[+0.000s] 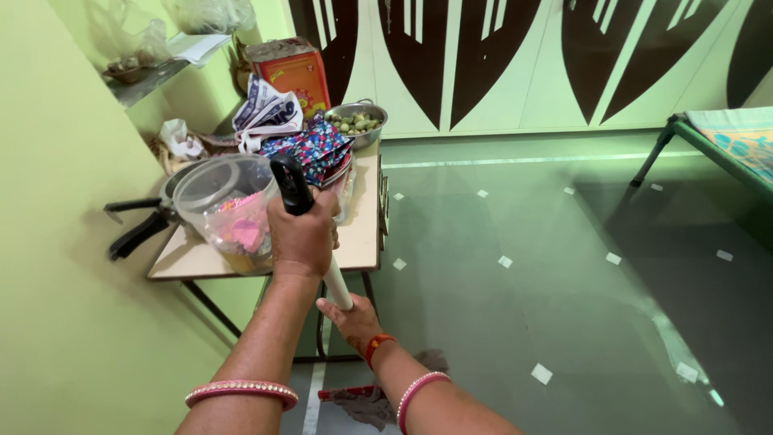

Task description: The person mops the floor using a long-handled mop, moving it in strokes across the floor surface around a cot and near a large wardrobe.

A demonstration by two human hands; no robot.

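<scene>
Both hands hold a mop handle (339, 287), a white shaft with a black grip (290, 182) at its top. My left hand (302, 238) is wrapped around the handle just below the black grip. Lower down, my right hand (351, 319) closes on the white shaft. The grey and red mop head (364, 400) rests on the green floor below my right wrist. Both wrists carry pink bangles.
A small table (364, 242) stands against the green wall on the left, carrying a clear plastic jar (221, 201), a black-handled pot (141, 221), a patterned cloth (314, 147), a steel bowl (358, 122) and an orange box (299, 74). A green-framed cot (708, 141) is at the right.
</scene>
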